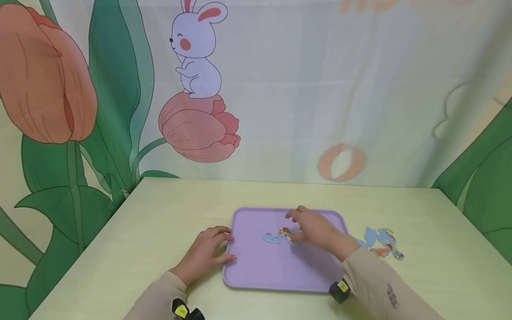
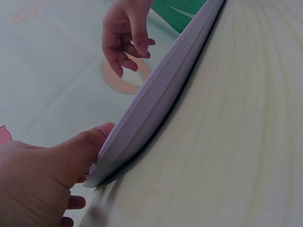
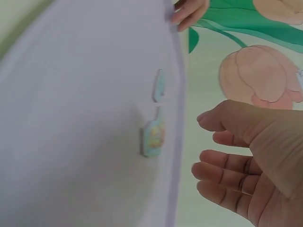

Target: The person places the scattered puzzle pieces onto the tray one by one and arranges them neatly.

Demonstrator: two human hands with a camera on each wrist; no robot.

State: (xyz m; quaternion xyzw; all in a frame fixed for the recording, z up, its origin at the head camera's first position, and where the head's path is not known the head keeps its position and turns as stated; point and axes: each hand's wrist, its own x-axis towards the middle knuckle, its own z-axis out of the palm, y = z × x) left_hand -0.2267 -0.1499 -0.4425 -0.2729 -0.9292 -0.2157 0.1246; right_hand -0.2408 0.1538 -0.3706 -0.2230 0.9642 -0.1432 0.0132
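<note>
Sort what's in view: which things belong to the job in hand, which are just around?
Job:
- left hand, touching the tray's edge
- right hand, above the tray
- purple tray
- small printed pieces on it
- loose pieces beside it, probably

Just around:
- printed backdrop
- table, only support
- black wrist units

Smooth, plastic-looking tray (image 1: 264, 269); creased cloth backdrop (image 1: 280, 89); matt tabletop (image 1: 188, 209)
</note>
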